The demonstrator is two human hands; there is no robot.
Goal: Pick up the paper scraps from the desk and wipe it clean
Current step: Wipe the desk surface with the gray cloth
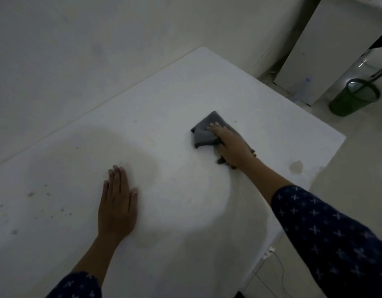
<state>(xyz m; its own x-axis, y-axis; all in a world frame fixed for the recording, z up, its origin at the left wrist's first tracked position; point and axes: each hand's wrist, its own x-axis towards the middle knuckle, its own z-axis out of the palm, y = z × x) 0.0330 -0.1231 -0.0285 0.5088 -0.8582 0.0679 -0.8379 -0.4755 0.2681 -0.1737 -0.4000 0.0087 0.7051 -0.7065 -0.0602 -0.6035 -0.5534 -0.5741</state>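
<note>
Head view looks down on a white worktop (185,93). No paper scraps can be seen on it, so the step in hand seems to be the wiping. Far left of the cloth (204,134), toward the near edge, a scatter of dark specks (48,203) marks the surface. Left of the cloth and nearer the person, the left hand (118,203) lies flat on the bare surface. Its fingers (117,177) are straight and close together and hold nothing; it looks like a useful brace there. The grey cloth is folded and lies on the far middle of the surface. The right hand (231,145) rests palm down on top of the cloth, its fingers (216,127) straight and pressed together, pinching nothing. Right of the cloth, close to the edge, sits a pale brownish stain (296,166). Wiping well probably calls for even downward pressure, overlapping strokes and the cloth flat under the palm. The specks and the stain likely need firmer passes. Far right of the cloth, down on the floor, stands a green basket (355,97).
</note>
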